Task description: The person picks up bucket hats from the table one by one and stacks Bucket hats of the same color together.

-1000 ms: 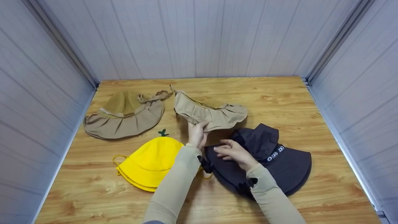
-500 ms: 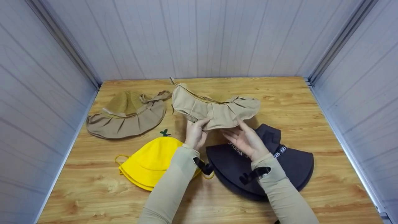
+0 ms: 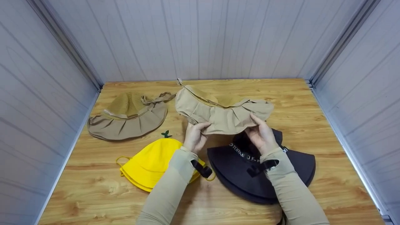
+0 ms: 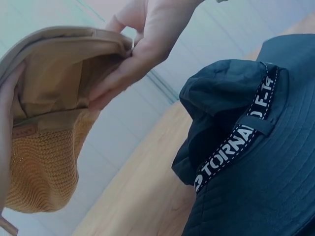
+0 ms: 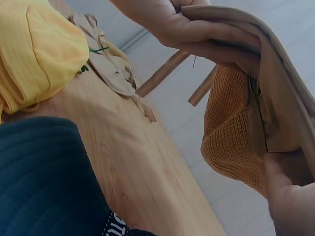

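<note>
A beige sun hat [image 3: 223, 117] with a pleated brim and a tan knitted crown is held above the table. My left hand [image 3: 194, 137] pinches the left part of its brim, thumb on the near face. Farther along the same brim, my right hand [image 3: 262, 137] grips it, with thumb in front and fingers behind. In the left wrist view the knitted crown [image 4: 42, 169] hangs below the brim. The right wrist view shows the fingers of my left hand [image 5: 197, 32] tucked under the brim, and the right thumb [image 5: 278, 179] against it.
On the wooden table [image 3: 93, 193], a yellow bucket hat [image 3: 153, 162] lies front left. A dark wide-brimmed hat [image 3: 240, 178] with a lettered band lies under my right forearm. Another beige pleated hat [image 3: 129, 125] rests at back left. Panelled walls [image 3: 203, 37] enclose the table.
My right hand has risen from over the dark hat to the beige hat's brim and taken hold of it. The hat is spread wider to the right; my left hand keeps its grip.
</note>
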Demonstrator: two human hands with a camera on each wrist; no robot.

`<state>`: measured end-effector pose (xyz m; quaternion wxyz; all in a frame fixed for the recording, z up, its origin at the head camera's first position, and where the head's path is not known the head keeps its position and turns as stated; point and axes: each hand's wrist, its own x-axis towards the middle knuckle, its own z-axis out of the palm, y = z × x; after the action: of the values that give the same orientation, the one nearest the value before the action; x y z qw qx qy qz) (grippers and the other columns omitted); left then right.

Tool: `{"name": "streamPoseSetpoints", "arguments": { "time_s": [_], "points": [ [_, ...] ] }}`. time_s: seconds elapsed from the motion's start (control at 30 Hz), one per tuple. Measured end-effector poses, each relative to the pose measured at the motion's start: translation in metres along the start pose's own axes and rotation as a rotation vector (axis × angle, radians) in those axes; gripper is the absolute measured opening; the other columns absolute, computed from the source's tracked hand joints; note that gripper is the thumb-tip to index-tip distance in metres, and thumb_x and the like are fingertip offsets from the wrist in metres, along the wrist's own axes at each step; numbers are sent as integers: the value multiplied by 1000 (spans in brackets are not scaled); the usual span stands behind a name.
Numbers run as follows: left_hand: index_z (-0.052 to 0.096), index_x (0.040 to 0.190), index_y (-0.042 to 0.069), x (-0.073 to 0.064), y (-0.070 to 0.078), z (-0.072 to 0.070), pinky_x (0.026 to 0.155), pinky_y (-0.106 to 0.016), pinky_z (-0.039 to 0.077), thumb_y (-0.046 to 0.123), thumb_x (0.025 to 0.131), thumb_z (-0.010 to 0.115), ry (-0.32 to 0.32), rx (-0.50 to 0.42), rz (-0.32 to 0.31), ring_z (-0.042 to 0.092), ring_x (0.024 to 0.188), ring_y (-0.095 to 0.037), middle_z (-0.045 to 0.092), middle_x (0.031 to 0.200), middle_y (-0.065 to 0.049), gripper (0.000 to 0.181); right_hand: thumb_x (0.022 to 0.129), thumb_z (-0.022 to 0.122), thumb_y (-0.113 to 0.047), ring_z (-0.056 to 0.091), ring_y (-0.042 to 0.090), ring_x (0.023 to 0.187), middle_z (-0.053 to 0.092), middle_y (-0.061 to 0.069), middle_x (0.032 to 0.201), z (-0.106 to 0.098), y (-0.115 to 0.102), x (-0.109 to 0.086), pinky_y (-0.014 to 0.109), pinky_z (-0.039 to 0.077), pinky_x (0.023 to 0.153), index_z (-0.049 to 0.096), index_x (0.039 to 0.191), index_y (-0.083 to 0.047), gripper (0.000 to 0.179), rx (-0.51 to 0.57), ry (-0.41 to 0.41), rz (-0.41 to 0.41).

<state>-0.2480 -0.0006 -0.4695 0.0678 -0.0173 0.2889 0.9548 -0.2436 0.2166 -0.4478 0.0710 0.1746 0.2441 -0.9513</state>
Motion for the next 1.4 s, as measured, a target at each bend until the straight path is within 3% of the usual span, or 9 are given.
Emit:
{"name": "streamPoseSetpoints", "arguments": {
  "time_s": [0.27,0.47,0.57,0.7,0.8,1.0,1.07,1.23,1.4],
  "points": [
    [48,122,4,8,8,-6,81,-25,56,-18,83,52,53,224,8,64,92,-14,63,104,-1,45,85,29,30,63,15,94,52,4,112,-6,-2,0,31,60,77,42,117,-18,59,-95,31,-176],
    [57,98,9,14,24,-17,67,-19,53,1,95,54,108,175,6,61,74,-8,63,86,2,10,82,28,31,55,13,101,50,2,114,-11,-4,1,28,57,78,41,117,-18,62,-183,58,-186],
    [56,121,7,15,32,-19,78,-19,52,11,99,55,161,212,-5,61,92,-8,64,111,-3,23,80,27,32,49,14,112,44,2,120,-13,-3,2,27,56,83,39,117,-17,63,-222,70,-195],
    [14,156,11,15,40,-21,108,-28,41,22,99,59,235,296,-54,47,127,-17,37,153,-10,74,78,28,33,44,17,121,42,3,124,-15,0,2,29,56,88,38,118,-16,63,-256,82,-198],
    [22,152,9,16,43,-25,102,-31,48,22,97,64,264,347,-77,56,118,-21,48,141,-12,70,77,29,34,46,16,120,43,3,123,-15,2,3,29,56,89,39,119,-17,66,-276,72,-203],
    [57,117,3,18,49,-32,64,-25,57,18,101,57,210,422,-79,68,71,-14,69,85,-3,22,82,36,30,61,12,101,58,-1,110,-17,-2,8,27,57,84,44,119,-16,60,-324,55,-227],
    [55,122,4,19,52,-35,65,-25,57,19,103,54,221,466,-90,68,73,-14,69,88,-3,24,88,41,23,65,12,90,64,-2,99,-20,-5,11,26,56,80,46,118,-14,47,-375,63,-229],
    [34,153,11,25,63,-43,86,-25,51,22,104,50,276,616,-147,60,101,-15,56,135,-12,53,96,50,5,62,8,70,62,-5,77,-26,-12,20,23,53,69,53,108,-8,18,-616,143,-231],
    [54,132,5,32,72,-52,59,-18,36,20,101,56,347,835,-114,43,63,-6,59,86,-1,34,96,62,-7,52,2,58,56,-10,72,-27,-13,29,16,48,56,59,114,2,21,-912,228,-279]
  ]
}}
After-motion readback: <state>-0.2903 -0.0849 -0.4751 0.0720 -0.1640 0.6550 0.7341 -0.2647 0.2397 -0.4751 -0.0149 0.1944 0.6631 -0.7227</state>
